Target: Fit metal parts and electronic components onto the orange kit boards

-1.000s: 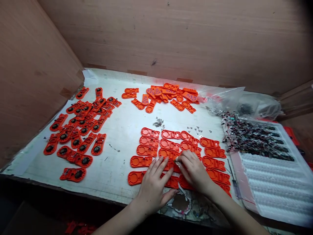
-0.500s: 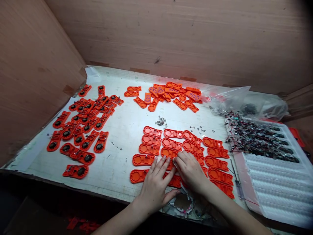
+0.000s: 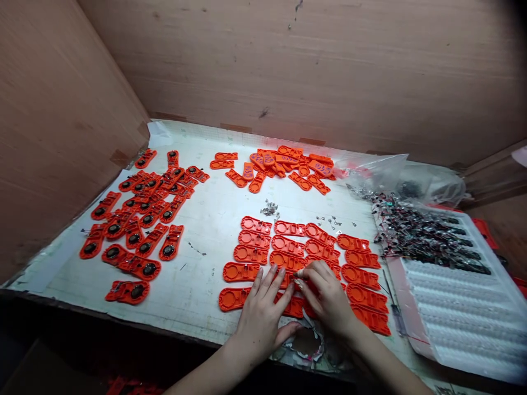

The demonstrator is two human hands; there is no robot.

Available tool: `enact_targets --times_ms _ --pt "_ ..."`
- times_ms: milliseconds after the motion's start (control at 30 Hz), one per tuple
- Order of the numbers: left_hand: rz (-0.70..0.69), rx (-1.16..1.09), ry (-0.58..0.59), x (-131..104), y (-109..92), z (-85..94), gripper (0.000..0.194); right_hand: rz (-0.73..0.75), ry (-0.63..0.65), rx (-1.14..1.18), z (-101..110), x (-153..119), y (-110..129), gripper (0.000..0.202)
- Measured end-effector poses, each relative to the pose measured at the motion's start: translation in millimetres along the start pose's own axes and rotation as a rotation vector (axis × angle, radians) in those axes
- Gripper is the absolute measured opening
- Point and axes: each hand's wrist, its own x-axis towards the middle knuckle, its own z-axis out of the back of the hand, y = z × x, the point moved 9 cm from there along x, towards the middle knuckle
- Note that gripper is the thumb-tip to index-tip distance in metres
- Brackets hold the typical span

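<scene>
Orange plastic shells (image 3: 251, 254) lie in rows on the table, hollow side up, before and under my hands. My left hand (image 3: 261, 315) rests flat across shells in the nearer rows, fingers stretched and slightly apart. Close to its fingertips, my right hand (image 3: 329, 299) is pinched, thumb and fingers together over a shell in the middle column. Whatever the pinch holds is too small and hidden to make out. Small metal pieces (image 3: 269, 208) sit in a pile beyond the rows, with more scattered pieces (image 3: 336, 223) to the right.
Orange shells fitted with round black parts (image 3: 150, 269) are heaped on the left. More orange shells (image 3: 284, 159) lie at the back, beside clear plastic bags (image 3: 382, 170). On the right are a white tray (image 3: 461, 318), wired parts (image 3: 420, 230) and a screwdriver (image 3: 395, 312). Board walls surround the table.
My right hand has shifted slightly toward me and its fingers have changed their pinch. My left hand stays on the shells. The whole view has moved a little.
</scene>
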Motion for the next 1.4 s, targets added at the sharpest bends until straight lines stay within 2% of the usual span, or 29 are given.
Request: enact_targets --times_ms 133,300,433,667,833,1000,1200,1300,1400 --pt "0.010 -0.005 -0.002 0 0 0.9 0.064 0.054 0.023 -0.101 -11 7 2 0.015" --pt "0.014 0.006 0.010 0 -1 -0.3 0.069 -0.031 0.071 -0.005 -13 11 -11 0.015" --pt "0.022 -0.019 0.005 -1 1 -1.3 0.069 -0.006 0.117 -0.105 -16 12 -9 0.016" --pt "0.032 -0.066 -0.014 -1 2 0.2 0.065 0.017 0.098 -0.124 -24 10 -5 0.014" --pt "0.042 -0.074 -0.007 -1 2 0.1 0.063 -0.041 0.019 -0.165 -20 6 -11 0.015" --pt "0.048 -0.069 -0.003 -1 2 -0.7 0.062 -0.048 0.043 -0.157 -16 7 -9 0.014" --pt "0.046 -0.078 0.001 -1 2 -0.7 0.063 0.083 0.097 -0.240 -17 15 8 0.017" --pt "0.048 -0.080 0.003 -1 2 -0.8 0.063 0.073 0.102 -0.286 -16 14 5 0.018" --pt "0.052 -0.078 0.001 -1 3 -0.5 0.062 0.020 0.088 -0.222 -14 12 -1 0.016"
